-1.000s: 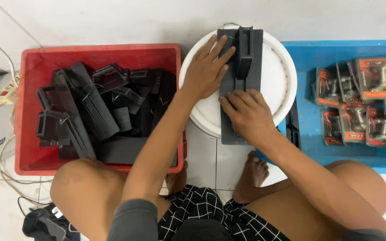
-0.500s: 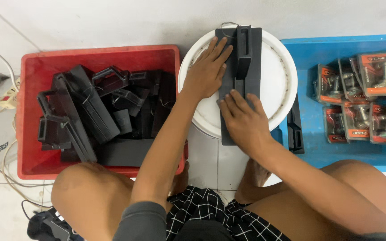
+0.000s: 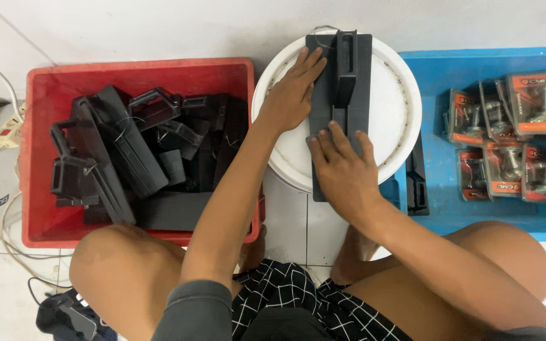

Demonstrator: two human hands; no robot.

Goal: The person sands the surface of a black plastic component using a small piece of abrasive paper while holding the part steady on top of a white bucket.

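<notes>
A long black plastic part (image 3: 349,82) with a raised centre rib lies on top of an upturned white bucket (image 3: 393,120). My left hand (image 3: 292,91) rests flat on the part's left edge, fingers spread and pointing up. My right hand (image 3: 342,170) presses down on the part's near end, fingers spread over it. Neither hand is wrapped around the part.
A red crate (image 3: 45,82) at left holds several black plastic parts. A blue crate (image 3: 469,63) at right holds several blister packs of metal hardware (image 3: 513,139) and one black part (image 3: 416,177) by its left wall. My bare knees and checked shorts are below. Cables lie far left.
My right hand has slid slightly up the black part. The left hand has stayed on its left edge.
</notes>
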